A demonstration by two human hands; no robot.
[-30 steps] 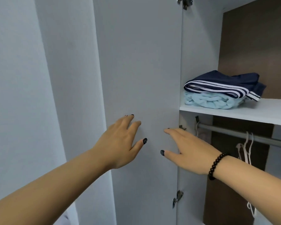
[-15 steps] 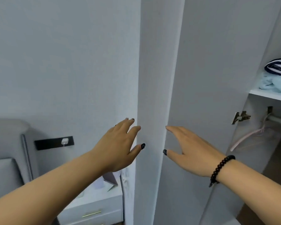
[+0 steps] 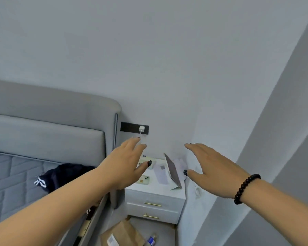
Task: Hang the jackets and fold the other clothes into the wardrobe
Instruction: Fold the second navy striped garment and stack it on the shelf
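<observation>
A dark navy garment with a white mark lies crumpled on the grey bed at the left. My left hand is stretched out in the air, fingers straight and spread, holding nothing. My right hand, with a black bead bracelet at the wrist, reaches out beside it, also empty with straight fingers. The wardrobe's grey side panel rises along the right edge; its inside is out of view.
A white nightstand with two drawers stands between bed and wardrobe, carrying a propped tablet, a phone and papers. A brown paper bag lies on the floor below. The padded headboard and a wall socket with charger sit behind.
My view has swung left, away from the wardrobe shelf and rail, onto the bed and nightstand. Both hands stay outstretched and empty.
</observation>
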